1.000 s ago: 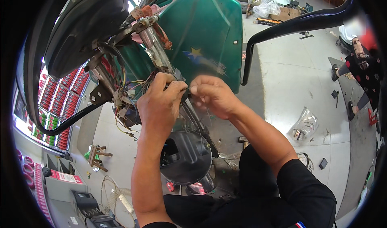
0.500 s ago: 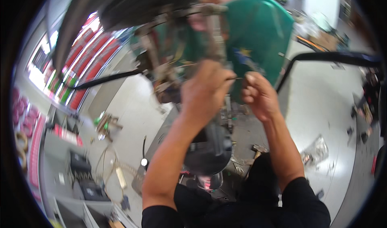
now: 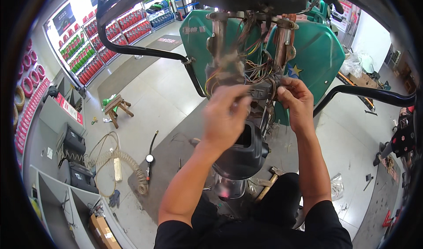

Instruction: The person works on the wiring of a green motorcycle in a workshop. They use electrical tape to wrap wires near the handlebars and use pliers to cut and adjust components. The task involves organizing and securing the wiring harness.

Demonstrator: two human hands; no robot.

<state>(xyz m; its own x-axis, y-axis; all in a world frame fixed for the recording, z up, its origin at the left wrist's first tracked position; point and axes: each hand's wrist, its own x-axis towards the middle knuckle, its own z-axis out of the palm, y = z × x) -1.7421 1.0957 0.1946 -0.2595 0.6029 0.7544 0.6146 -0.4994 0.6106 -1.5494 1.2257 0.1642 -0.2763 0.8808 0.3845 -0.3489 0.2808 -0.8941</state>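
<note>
In front of me is the stripped front of a vehicle, with green panels (image 3: 324, 50) behind two fork tubes (image 3: 282, 44). A tangle of colored wires (image 3: 257, 70) hangs between the tubes, above a dark grey block-shaped part (image 3: 261, 91). My right hand (image 3: 298, 102) is at the right end of this part, thumb and forefinger pinched together; what they hold is too small to make out. My left hand (image 3: 225, 119) is left of the block, below the wires. Motion smears its fingers, and I cannot tell whether they hold anything. Under the hands is a black fender (image 3: 240, 161).
Black bars (image 3: 145, 51) curve out on both sides. A hammer (image 3: 269, 183) lies by my knee. On the left floor are a wooden stool (image 3: 116, 108), a coiled air hose (image 3: 132, 165) and a pressure gauge (image 3: 150, 158). Grey cabinets (image 3: 57, 196) stand at lower left.
My hands were close together, higher up, with a thin thing between their fingertips. They are now further apart, my left hand lower and blurred. The view has shifted and sharpened.
</note>
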